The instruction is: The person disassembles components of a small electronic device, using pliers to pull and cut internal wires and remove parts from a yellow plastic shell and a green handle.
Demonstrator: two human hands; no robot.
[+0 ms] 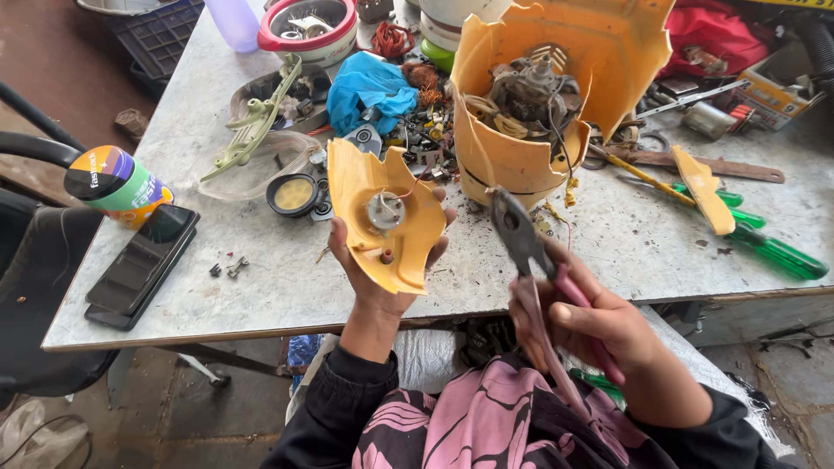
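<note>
In the head view, at centre frame, the left hand [375, 260] is cupping a broken yellow plastic piece [387, 217] from below, fingers curling around its edges. Lower right of centre, the right hand [599, 334] is gripping pink-handled pliers [524, 239], fingers wrapping the handles, the jaws pointing up toward the cracked yellow housing [539, 95] standing on the table [261, 287].

open room: bare tabletop [287, 278] near left, between phone [142, 260] and hands
far blockage: parts clutter [417, 122] and broken yellow housing [530, 95]
right: screwdrivers [747, 234] lie across the way
</note>
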